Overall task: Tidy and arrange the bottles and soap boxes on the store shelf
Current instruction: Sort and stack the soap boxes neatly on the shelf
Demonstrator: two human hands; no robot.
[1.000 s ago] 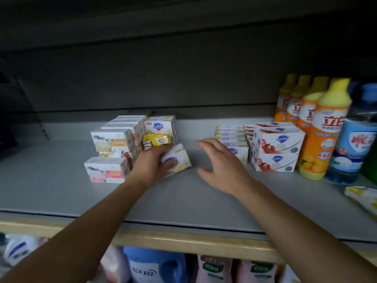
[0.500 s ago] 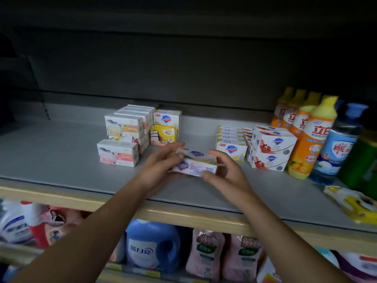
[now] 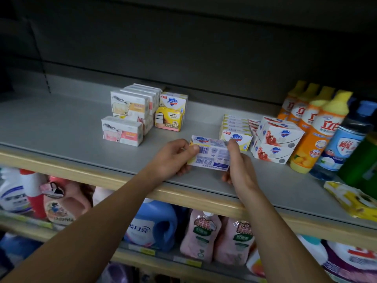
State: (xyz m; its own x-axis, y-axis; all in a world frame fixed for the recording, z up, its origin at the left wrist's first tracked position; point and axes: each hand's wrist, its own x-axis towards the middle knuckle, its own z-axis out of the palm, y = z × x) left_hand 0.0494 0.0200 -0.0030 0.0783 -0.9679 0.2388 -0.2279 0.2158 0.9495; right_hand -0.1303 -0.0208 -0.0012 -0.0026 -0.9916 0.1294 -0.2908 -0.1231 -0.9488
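Observation:
A white and yellow soap box (image 3: 211,155) is held above the front of the grey shelf (image 3: 61,127), its printed back with a barcode facing me. My left hand (image 3: 173,158) grips its left end and my right hand (image 3: 238,166) grips its right end. Behind it stands a row of matching yellow soap boxes (image 3: 235,132). White soap boxes with red fruit (image 3: 275,139) are stacked to the right. Orange bottles with yellow caps (image 3: 318,127) stand in a row at the far right.
At mid-left a stack of white soap boxes (image 3: 126,117) stands beside a yellow pack (image 3: 168,119) with another soap box (image 3: 173,101) on top. A blue-capped bottle (image 3: 346,144), a green bottle (image 3: 363,162) and a yellow pouch (image 3: 353,199) sit right. Detergent jugs (image 3: 153,223) fill the lower shelf.
My left hand lifted the soap box off the shelf and my right hand joined it. The box has been turned so its printed back faces me. The view has pulled back and down.

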